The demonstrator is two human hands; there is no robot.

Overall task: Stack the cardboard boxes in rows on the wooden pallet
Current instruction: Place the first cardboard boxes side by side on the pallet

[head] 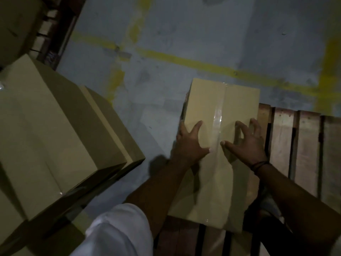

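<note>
A tan cardboard box (219, 104), sealed along its top with clear tape, lies at the left end of the wooden pallet (306, 145). My left hand (190, 143) rests flat on the box's top near its left edge, fingers spread. My right hand (247, 141) hovers over or lightly touches the top on the right of the tape, fingers curled and apart. Neither hand grips the box. A dark band circles my right wrist.
A stack of larger cardboard boxes (46, 130) stands on the left, with more boxes (16, 24) behind it at the top left. Grey concrete floor (184, 34) with yellow painted lines (203, 63) lies beyond the pallet. Bare pallet slats extend to the right.
</note>
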